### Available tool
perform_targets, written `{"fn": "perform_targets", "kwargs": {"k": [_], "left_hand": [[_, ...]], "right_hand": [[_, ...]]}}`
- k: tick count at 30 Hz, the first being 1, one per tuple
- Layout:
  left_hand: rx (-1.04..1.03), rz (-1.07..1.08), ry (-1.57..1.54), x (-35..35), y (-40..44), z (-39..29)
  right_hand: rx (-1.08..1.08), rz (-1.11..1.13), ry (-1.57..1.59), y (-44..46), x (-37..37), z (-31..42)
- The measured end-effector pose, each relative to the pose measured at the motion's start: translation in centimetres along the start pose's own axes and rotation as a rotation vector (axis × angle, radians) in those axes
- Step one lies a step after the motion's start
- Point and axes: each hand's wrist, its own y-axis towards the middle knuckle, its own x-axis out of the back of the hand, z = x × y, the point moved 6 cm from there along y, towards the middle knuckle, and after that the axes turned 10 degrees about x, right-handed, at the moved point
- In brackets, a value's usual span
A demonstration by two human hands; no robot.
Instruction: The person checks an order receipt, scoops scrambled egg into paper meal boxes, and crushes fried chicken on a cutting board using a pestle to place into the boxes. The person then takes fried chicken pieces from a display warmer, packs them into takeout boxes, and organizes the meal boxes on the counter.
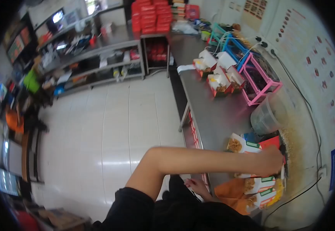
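My left arm reaches across to the right, and my left hand (269, 161) is over the steel counter beside the wall, next to a red item (270, 142); its fingers are hidden. Just above the forearm sits a white and green box with brown food (235, 144). Below it are two more such boxes (265, 184) (266, 197), beside an orange cloth (231, 191). My right hand (197, 187) is low near the counter's front edge, fingers loosely apart, with nothing visible in it.
A clear plastic tub (265, 120) stands by the wall, below a pink rack (258, 81) and a blue basket (236, 50). Open red and white food boxes (218, 82) stand farther up the counter (209, 115). Red boxes (152, 17) are stacked behind. People (31, 81) (15, 120) are at far left.
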Motion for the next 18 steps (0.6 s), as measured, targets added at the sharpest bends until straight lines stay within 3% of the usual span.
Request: {"fn": "perform_targets", "kwargs": {"k": [2,4,5,6,7,8,9,10,11,12,13,15,18], "left_hand": [[-0.01,-0.279,-0.348,-2.2,-2.3,8.7],[0.396,-0.235,-0.525,-6.0,-5.2,19.0],[0.528,-0.333,-0.652,-8.4,-7.7,24.2],[0.636,-0.298,-0.788,-12.3,-10.5,29.5],[0.77,-0.486,-0.945,-15.5,-14.6,33.9],[1.037,-0.353,-1.007,-19.2,-19.6,37.5],[1.153,-0.353,-0.906,-22.9,-25.2,40.5],[1.324,-0.375,-1.094,-27.9,-32.0,42.2],[1.425,-0.349,-1.041,-28.6,-37.3,42.6],[1.535,-0.336,-1.024,-27.9,-41.4,42.8],[1.644,-0.313,-1.099,-28.3,-45.5,43.2],[1.806,-0.511,-1.332,-27.1,-50.1,44.8],[1.783,-0.494,-1.07,-25.4,-50.5,53.2]], "right_hand": [[-0.054,-0.146,0.194,4.1,1.3,-2.3],[-0.069,-0.218,0.069,10.2,4.0,-3.9],[-0.083,-0.253,0.006,13.7,5.2,-4.2],[-0.074,-0.314,0.116,17.8,6.2,-3.9],[-0.069,-0.37,0.216,21.7,8.0,-3.2],[-0.064,-0.426,0.318,25.6,10.0,-2.6],[-0.064,-0.523,0.225,30.3,12.4,-3.3],[-0.085,-0.613,0.134,34.2,14.6,-3.6],[0.067,-0.685,0.091,36.7,17.9,1.2],[-0.054,-0.769,0.217,41.8,20.3,-3.1],[-0.078,-0.816,0.369,44.4,22.6,-0.8],[-0.143,-0.944,0.522,49.1,26.2,1.2],[-0.217,-1.178,0.532,56.4,29.7,-0.7]]}}
